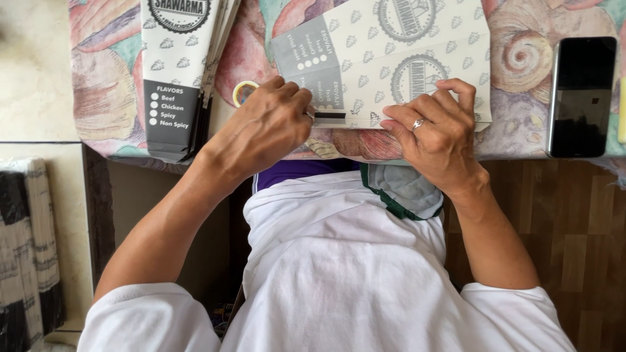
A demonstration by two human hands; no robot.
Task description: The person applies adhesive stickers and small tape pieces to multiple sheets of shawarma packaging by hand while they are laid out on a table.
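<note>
A flat printed paper carton (398, 58), pale with a grey panel and round stamps, lies on the worktop (521, 58) at its near edge, in front of the person. The left hand (264, 127) has its fingers (297, 91) curled narrow, pinching the carton's lower edge by the grey panel. The right hand (437, 133), with a ring on one finger, presses its fingers flat on the carton's near edge. A roll of tape (242, 91) sits just beside the left hand. A stack of folded cartons (179, 72) lies further left; a dark phone (581, 94) lies well to the right.
</note>
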